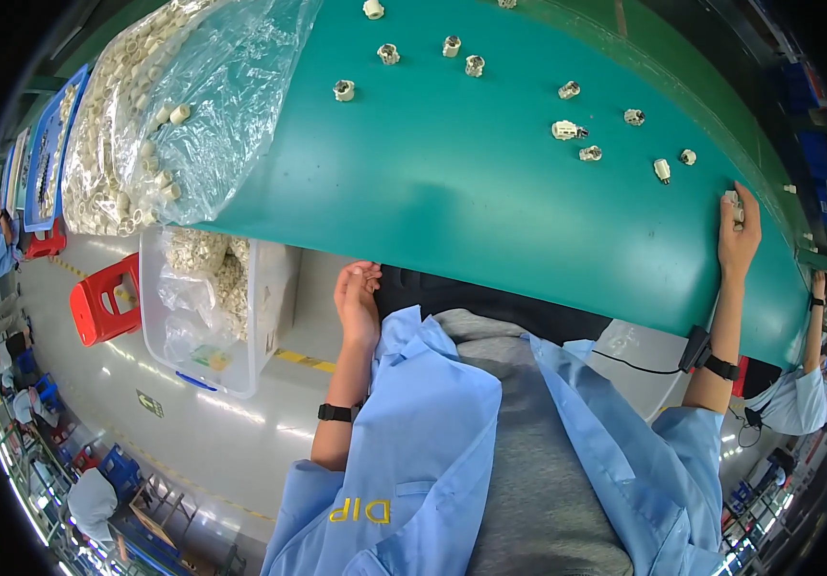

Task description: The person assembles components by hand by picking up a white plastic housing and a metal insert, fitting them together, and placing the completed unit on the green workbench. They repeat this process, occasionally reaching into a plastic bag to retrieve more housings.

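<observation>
At the right end of the green table (490,211), my right hand (742,245) is closed on a small cream plastic fitting (732,204), held between thumb and fingers at the surface. My left hand (357,300) is by the table's near edge, fingers curled in and nothing visible in them. Similar small fittings are scattered over the far half of the table. A longer cream fitting (565,130) lies among them, and another fitting (662,170) is nearer my right hand.
A clear plastic bag (226,106) of cream rings covers the table's left end. Beside it stands a blue tray (46,158). Below, a clear bin (274,317) holds bagged parts, with a red stool (96,312) next to it. Another person's arm (814,326) reaches in at right.
</observation>
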Action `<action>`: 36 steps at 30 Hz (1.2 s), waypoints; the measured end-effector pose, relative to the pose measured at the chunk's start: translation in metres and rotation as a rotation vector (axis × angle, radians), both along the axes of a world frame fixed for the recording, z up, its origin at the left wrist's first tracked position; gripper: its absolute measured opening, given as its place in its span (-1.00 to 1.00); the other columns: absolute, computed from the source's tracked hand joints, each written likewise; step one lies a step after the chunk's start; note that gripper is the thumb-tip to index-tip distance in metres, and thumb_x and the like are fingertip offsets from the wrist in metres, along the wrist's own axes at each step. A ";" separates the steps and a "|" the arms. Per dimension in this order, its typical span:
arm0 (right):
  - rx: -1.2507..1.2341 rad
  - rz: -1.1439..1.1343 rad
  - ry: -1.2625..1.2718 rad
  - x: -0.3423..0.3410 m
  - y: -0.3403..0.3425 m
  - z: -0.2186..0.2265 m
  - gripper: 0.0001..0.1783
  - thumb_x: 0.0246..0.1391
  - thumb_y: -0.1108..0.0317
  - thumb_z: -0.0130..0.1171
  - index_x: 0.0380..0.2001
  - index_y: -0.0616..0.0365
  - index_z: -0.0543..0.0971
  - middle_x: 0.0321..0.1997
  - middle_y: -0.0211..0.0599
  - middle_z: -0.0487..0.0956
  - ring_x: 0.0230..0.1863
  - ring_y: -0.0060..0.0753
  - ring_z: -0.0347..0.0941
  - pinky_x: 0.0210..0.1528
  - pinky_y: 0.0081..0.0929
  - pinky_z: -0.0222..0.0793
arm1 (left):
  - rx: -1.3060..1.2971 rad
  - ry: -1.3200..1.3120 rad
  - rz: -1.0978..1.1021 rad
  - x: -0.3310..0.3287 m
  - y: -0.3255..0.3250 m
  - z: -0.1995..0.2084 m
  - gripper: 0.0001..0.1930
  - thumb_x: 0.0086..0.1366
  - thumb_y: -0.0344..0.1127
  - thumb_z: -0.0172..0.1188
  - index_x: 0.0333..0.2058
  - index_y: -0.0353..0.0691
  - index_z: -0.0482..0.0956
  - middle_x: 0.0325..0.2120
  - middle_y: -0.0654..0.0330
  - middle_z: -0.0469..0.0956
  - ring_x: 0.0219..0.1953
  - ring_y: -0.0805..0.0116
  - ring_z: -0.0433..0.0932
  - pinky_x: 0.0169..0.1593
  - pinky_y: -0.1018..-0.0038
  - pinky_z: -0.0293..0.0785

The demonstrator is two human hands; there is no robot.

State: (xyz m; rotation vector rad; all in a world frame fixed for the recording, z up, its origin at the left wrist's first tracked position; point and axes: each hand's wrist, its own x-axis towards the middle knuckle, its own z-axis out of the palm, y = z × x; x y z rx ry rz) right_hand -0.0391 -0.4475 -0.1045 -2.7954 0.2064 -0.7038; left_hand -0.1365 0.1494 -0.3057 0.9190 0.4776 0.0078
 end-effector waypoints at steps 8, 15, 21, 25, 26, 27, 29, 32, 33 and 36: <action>0.022 0.038 -0.051 -0.003 0.004 -0.002 -0.57 0.31 0.23 0.24 0.19 0.12 0.59 0.18 -0.15 0.61 0.14 -0.23 0.56 0.19 -0.34 0.43 | 0.105 0.032 -0.034 -0.004 0.003 0.005 -0.79 0.52 -0.26 0.06 -0.14 -0.29 0.56 -0.23 0.16 0.61 -0.20 0.42 0.53 -0.12 0.49 0.38; 0.060 0.028 -0.016 -0.002 0.002 0.000 -0.57 0.32 0.22 0.23 0.19 0.11 0.59 0.18 -0.18 0.61 0.15 -0.25 0.56 0.21 -0.36 0.41 | 0.203 0.036 -0.003 -0.005 0.021 0.006 -0.78 0.52 -0.25 0.05 -0.13 -0.31 0.55 -0.26 0.16 0.60 -0.24 0.41 0.53 -0.15 0.50 0.38; 0.111 0.052 -0.084 -0.009 -0.005 -0.005 -0.59 0.33 0.22 0.22 0.17 0.12 0.60 0.17 -0.21 0.62 0.14 -0.29 0.55 0.21 -0.36 0.41 | 0.180 0.078 0.024 -0.022 0.021 0.002 -0.79 0.51 -0.26 0.07 -0.15 -0.29 0.56 -0.29 0.17 0.60 -0.27 0.43 0.53 -0.18 0.52 0.38; 0.102 0.051 -0.100 -0.008 -0.002 -0.003 -0.61 0.34 0.22 0.22 0.15 0.14 0.61 0.17 -0.21 0.63 0.14 -0.29 0.55 0.21 -0.36 0.41 | 0.176 0.093 0.044 -0.024 0.026 -0.003 -0.79 0.51 -0.25 0.07 -0.14 -0.28 0.55 -0.29 0.17 0.60 -0.28 0.43 0.53 -0.18 0.51 0.38; 0.142 0.038 -0.095 -0.010 -0.001 -0.005 -0.61 0.32 0.23 0.23 0.14 0.14 0.61 0.16 -0.19 0.63 0.12 -0.26 0.56 0.19 -0.35 0.42 | 0.174 0.104 0.052 -0.025 0.028 -0.004 -0.79 0.51 -0.24 0.08 -0.15 -0.28 0.56 -0.29 0.18 0.60 -0.28 0.43 0.53 -0.18 0.51 0.38; 0.182 0.023 -0.091 -0.012 0.001 -0.005 -0.61 0.30 0.23 0.24 0.13 0.15 0.62 0.15 -0.18 0.63 0.11 -0.23 0.57 0.18 -0.34 0.43 | 0.172 0.104 0.054 -0.023 0.028 -0.003 -0.79 0.51 -0.24 0.08 -0.15 -0.28 0.56 -0.29 0.18 0.60 -0.28 0.43 0.53 -0.18 0.51 0.38; 0.220 0.012 -0.085 -0.013 0.002 -0.005 -0.61 0.29 0.24 0.25 0.12 0.15 0.62 0.14 -0.16 0.63 0.09 -0.20 0.57 0.16 -0.33 0.44 | 0.186 0.092 0.049 -0.018 0.030 -0.003 -0.79 0.50 -0.23 0.10 -0.16 -0.28 0.56 -0.29 0.17 0.61 -0.28 0.45 0.54 -0.20 0.53 0.38; 0.073 0.074 -0.134 -0.012 -0.002 -0.002 -0.61 0.29 0.25 0.24 0.13 0.15 0.61 0.18 -0.16 0.61 0.18 -0.15 0.53 0.25 -0.31 0.39 | 0.192 0.094 0.063 -0.017 0.031 -0.002 -0.79 0.50 -0.23 0.11 -0.17 -0.28 0.57 -0.29 0.17 0.61 -0.29 0.45 0.54 -0.21 0.54 0.38; 0.068 0.074 -0.138 -0.012 -0.003 0.000 -0.61 0.29 0.25 0.24 0.13 0.15 0.61 0.18 -0.16 0.61 0.18 -0.15 0.53 0.25 -0.31 0.39 | 0.191 0.100 0.075 -0.016 0.031 -0.003 -0.78 0.50 -0.23 0.11 -0.17 -0.28 0.57 -0.30 0.17 0.61 -0.29 0.45 0.54 -0.21 0.54 0.39; -0.070 0.131 -0.167 -0.018 0.013 0.020 -0.62 0.27 0.30 0.23 0.12 0.15 0.62 0.22 -0.15 0.58 0.27 -0.09 0.46 0.34 -0.22 0.31 | 0.194 0.119 0.166 -0.020 0.033 -0.005 -0.77 0.51 -0.21 0.11 -0.17 -0.29 0.57 -0.32 0.18 0.61 -0.31 0.45 0.54 -0.21 0.54 0.41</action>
